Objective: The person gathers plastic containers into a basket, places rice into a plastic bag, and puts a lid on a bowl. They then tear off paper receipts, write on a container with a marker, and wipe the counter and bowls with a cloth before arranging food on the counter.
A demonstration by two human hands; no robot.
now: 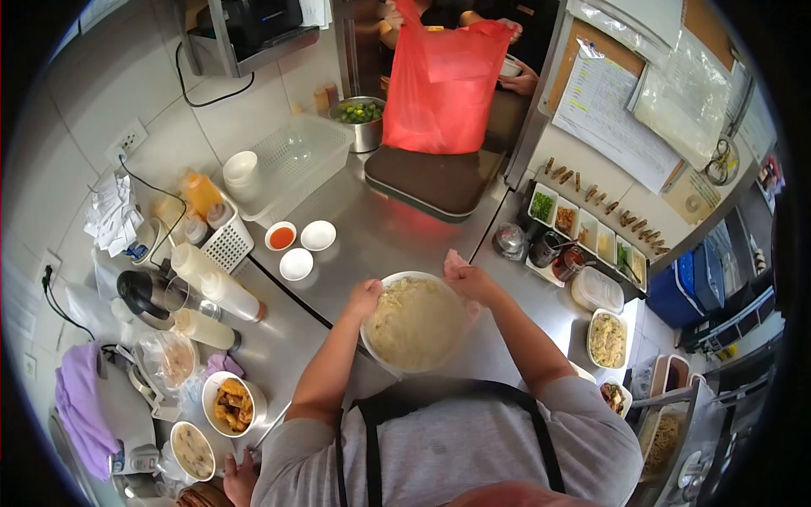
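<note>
A large white bowl (365, 338) of pale, steamy food stands in front of my chest, over the steel counter. The haze makes its contents hard to make out. My left hand (363, 298) is closed on the bowl's left rim. At the upper right of the rim, my right hand (475, 285) grips a pink cloth (457, 261), part of which hangs down beside the bowl. How far those fingers also press on the rim is hidden.
Small white bowls (318, 236), one with red sauce, stand ahead on the left. Beyond are a dark tray (435, 182) and a red plastic bag (443, 84) held by another person. Squeeze bottles (230, 296) line the left; a garnish rack (583, 232) stands right. Another person's hand (240, 480) shows lower left.
</note>
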